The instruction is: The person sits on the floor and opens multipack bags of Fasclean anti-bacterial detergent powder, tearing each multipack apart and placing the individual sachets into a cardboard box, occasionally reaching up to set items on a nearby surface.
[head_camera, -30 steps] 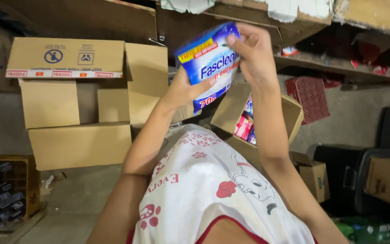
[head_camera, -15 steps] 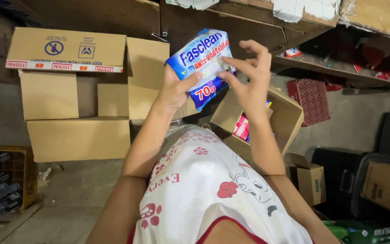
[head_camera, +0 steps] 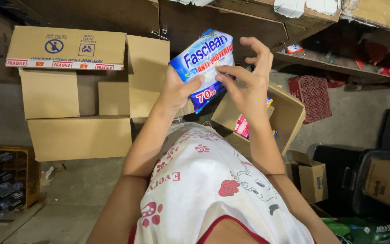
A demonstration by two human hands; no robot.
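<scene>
I hold a blue and white soap powder packet [head_camera: 202, 58] with red lettering up in front of my chest. My left hand [head_camera: 177, 90] grips its lower left side, thumb across the front. My right hand [head_camera: 248, 86] pinches the packet's right edge between thumb and forefinger, with the other fingers spread. Below and behind the packet stands an open cardboard box [head_camera: 292, 115] with more colourful packets [head_camera: 242, 125] inside. My white printed shirt [head_camera: 204, 180] fills the bottom of the view.
A large open cardboard box [head_camera: 77, 95] lies at the left. A crate of dark bottles [head_camera: 5, 183] sits at the lower left. There is a red plastic crate [head_camera: 314, 97], a small carton [head_camera: 313, 180] and dark bins [head_camera: 380, 176] at the right, and wooden shelves [head_camera: 303, 27] above.
The packet has come lower and tilted. My right hand slid from its top down to its right edge, while my left hand kept hold underneath.
</scene>
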